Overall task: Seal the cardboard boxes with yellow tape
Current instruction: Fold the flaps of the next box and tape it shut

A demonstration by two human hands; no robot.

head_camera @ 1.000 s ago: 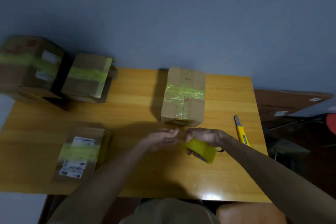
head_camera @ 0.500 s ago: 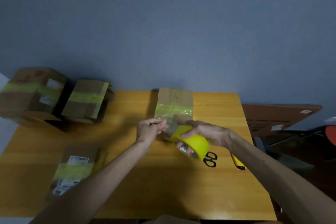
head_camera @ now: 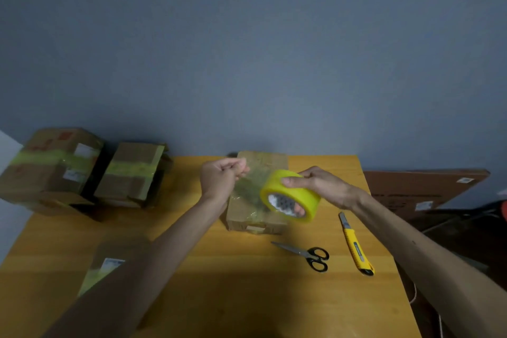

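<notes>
My right hand [head_camera: 318, 185] holds a yellow tape roll [head_camera: 290, 196] in the air above the table's middle. My left hand [head_camera: 219, 180] pinches the free end of the tape strip [head_camera: 245, 185], a see-through yellowish sheet stretched from the roll. Behind and below the strip lies a cardboard box [head_camera: 259, 218] with a tape band across it. Two taped boxes, one larger [head_camera: 49, 167] and one smaller [head_camera: 131, 173], stand at the far left. Another taped box [head_camera: 107, 266] lies near left, partly hidden by my left forearm.
Black-handled scissors [head_camera: 306, 255] lie on the wooden table [head_camera: 247, 296] in front of the middle box. A yellow utility knife [head_camera: 355, 245] lies to their right. Flat brown cardboard [head_camera: 422, 189] leans beyond the table's right edge. A blue-grey wall rises behind.
Both hands rose from the table with the roll and moved apart, drawing out a length of tape. The view tilted upward; the scissors came into sight.
</notes>
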